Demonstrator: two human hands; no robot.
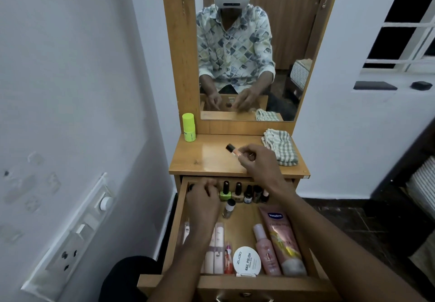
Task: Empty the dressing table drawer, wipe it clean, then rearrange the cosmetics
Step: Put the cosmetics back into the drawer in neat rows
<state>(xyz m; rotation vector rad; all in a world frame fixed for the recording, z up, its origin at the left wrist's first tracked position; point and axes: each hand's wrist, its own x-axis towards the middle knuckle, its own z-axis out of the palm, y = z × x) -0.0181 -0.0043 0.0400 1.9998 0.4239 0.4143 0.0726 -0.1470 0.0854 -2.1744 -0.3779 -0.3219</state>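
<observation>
Drawer (235, 284) pulled out toward the camera, front rim lowest in view, both forearms reaching over it. Near end of the drawer, nearer the camera than either set of fingers: white tubes (215, 252), round tin (246, 263), pink bottle (267, 250) and Vaseline tube (282, 243), all lying flat with long axes running front to back. A white-capped bottle (229, 208) stands alone just right of the left wrist. Left hand (203, 198) sits in the far left corner of the drawer with fingers curled downward; whether they grasp anything there cannot be told. The row of nail polish bottles (237, 192) stands upright along the back wall, starting just right of those fingers, so the left hand is much the nearer one for them. Right hand (261, 162) is above the tabletop (207, 160), fingertips pinching a peach nail polish bottle (233, 150). The bottle projects left of the fingers, long axis close to horizontal, black cap pointing away from the palm, bare wood below it. Judgement: emptying is at an early stage; the put-down needs the bottle turned cap-up before it is let go. Farther off, a green bottle (188, 127) stands well left of the fingers, a checked cloth (281, 147) lies just right of the right hand, and the mirror (247, 42) is behind.
</observation>
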